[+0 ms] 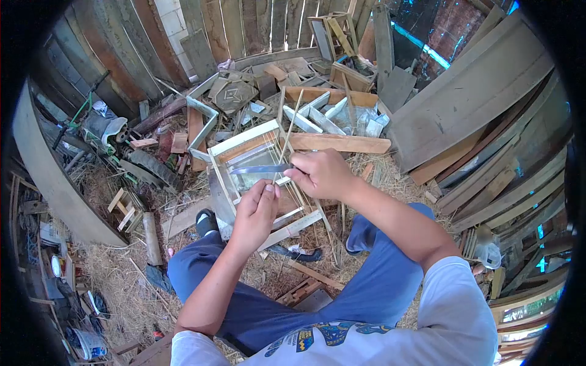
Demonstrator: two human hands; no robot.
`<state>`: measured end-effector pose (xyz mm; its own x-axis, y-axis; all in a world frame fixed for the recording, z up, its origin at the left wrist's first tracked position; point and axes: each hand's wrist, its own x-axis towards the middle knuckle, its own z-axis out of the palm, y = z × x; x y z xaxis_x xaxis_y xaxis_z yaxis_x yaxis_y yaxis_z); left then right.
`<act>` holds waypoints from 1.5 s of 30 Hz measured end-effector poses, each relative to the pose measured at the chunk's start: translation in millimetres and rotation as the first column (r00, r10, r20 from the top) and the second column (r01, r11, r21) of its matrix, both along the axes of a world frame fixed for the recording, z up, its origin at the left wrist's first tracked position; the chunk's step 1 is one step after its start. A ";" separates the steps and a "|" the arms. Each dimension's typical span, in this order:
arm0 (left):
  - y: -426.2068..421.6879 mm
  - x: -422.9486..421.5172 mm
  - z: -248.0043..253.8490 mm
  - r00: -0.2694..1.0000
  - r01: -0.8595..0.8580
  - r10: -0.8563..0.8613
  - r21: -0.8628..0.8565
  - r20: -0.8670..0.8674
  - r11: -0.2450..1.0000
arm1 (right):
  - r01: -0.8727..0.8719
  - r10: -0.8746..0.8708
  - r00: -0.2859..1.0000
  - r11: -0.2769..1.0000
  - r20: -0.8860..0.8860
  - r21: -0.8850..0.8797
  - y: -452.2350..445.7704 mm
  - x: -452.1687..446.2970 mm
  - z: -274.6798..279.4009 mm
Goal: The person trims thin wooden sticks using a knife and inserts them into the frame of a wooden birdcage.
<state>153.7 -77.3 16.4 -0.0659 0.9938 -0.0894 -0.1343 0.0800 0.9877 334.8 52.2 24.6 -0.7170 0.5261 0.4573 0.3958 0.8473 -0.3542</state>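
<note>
My right hand (322,174) is closed around the handle of a knife (259,169), whose blade points left. Just below and left of it, my left hand (255,212) is closed on a thin wooden strip (294,122) that rises toward the back, passing close to the blade. Whether the edge touches the strip I cannot tell. Beneath both hands a pale wooden frame (244,139) with several slender strips lies between my legs.
Behind the frame are planks (339,144) and a heap of scrap wood (293,70). A large board (470,91) leans at the right, and a curved panel (58,177) stands at the left. A wheel (152,168) lies near it. Straw (113,268) covers the ground.
</note>
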 end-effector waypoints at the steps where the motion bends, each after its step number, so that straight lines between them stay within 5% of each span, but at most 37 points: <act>1: 0.1 0.0 2.5 0.997 0.021 -0.019 -0.032 0.080 0.999 | 0.000 0.000 1.000 1.000 -0.001 -0.002 3.8 0.8 2.1; 4: -0.7 -1.4 24.8 0.963 0.093 -0.037 -0.200 0.267 0.975 | -0.045 0.047 0.999 0.993 -0.013 0.110 12.3 2.2 5.3; 10: -3.8 -1.7 21.2 0.887 0.166 -0.074 -0.166 0.455 0.972 | -0.006 0.007 1.000 0.989 -0.008 0.145 10.0 1.0 5.5; 12: -5.4 -4.2 23.1 0.876 0.178 -0.073 -0.181 0.477 0.967 | 0.177 -0.180 0.983 0.981 -0.036 -0.074 27.1 3.8 8.3; 13: -5.8 -5.0 23.9 0.865 0.194 -0.077 -0.187 0.497 0.963 | 0.206 -0.205 0.978 0.978 -0.039 0.035 37.1 6.6 10.7; 18: -5.5 -1.8 23.7 0.876 0.207 -0.107 -0.165 0.470 0.964 | -0.016 0.018 1.000 0.996 -0.021 0.086 8.2 7.9 12.8; 21: -4.6 -6.5 25.9 0.872 0.207 -0.084 -0.209 0.482 0.956 | 0.109 -0.109 0.994 0.994 -0.003 -0.029 26.6 5.8 13.5; 24: -4.3 -5.3 26.8 0.870 0.201 -0.080 -0.202 0.487 0.959 | 0.011 -0.015 1.000 0.993 0.026 0.115 7.0 3.9 8.5; 40: 1.8 -5.7 19.2 0.893 0.155 -0.045 -0.212 0.448 0.965 | 0.047 -0.054 0.997 0.992 0.057 0.116 8.3 1.2 4.4; 45: -0.9 -5.3 13.4 0.904 0.175 -0.066 -0.225 0.422 0.959 | 0.203 -0.203 0.979 0.979 0.019 0.038 31.7 5.8 4.5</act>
<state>148.4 -78.3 29.7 0.1493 0.9322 -0.3297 -0.4919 0.3593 0.7931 340.6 83.9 29.0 -0.6072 0.6452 0.4636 0.5684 0.7605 -0.3140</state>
